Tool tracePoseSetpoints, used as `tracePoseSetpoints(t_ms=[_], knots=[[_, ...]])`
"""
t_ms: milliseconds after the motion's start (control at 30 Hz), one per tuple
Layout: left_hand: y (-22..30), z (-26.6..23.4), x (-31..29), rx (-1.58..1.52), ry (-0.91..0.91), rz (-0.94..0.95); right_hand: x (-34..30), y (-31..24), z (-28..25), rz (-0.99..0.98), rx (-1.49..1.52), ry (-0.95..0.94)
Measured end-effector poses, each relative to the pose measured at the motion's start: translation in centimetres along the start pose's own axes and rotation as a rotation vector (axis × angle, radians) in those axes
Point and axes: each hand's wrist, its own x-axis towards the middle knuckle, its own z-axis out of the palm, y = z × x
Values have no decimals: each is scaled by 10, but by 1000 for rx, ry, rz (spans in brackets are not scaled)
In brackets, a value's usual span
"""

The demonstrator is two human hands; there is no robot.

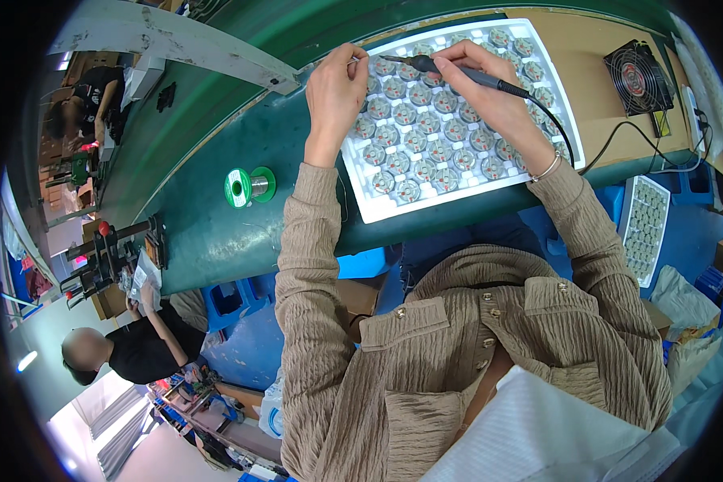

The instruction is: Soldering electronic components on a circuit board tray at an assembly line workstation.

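Observation:
My right hand (pixel 486 92) grips a soldering iron (pixel 478 75) like a pen, its tip pointing left over the far left part of a white tray (pixel 377 210). Just left of that tip, my left hand (pixel 337 92) is closed in a pinch on what looks like thin solder wire; the strand is barely visible. Several round, clear-and-grey parts with small red pieces (pixel 428 122) fill the tray in rows. Which part lies under the tip is hard to make out. A green-ended spool of solder wire (pixel 259 186) lies on the green bench, left of my left forearm.
A black fan (pixel 639 76) stands on brown cardboard (pixel 586 48) at the far right, near cables and a power strip (pixel 693 108). Another filled tray (pixel 645 229) sits lower right. A post (pixel 177 40) crosses upper left. One co-worker (pixel 149 345) sits left, another (pixel 96 96) far left.

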Motion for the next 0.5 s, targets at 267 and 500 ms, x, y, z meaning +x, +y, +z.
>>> tracePoseSetpoints(t_ms=[267, 500], knots=[[3, -6, -3, -17, -16, -29, -3, 0, -1, -40, 88, 65], [5, -9, -11, -33, -24, -41, -6, -3, -3, 13, 72, 56]])
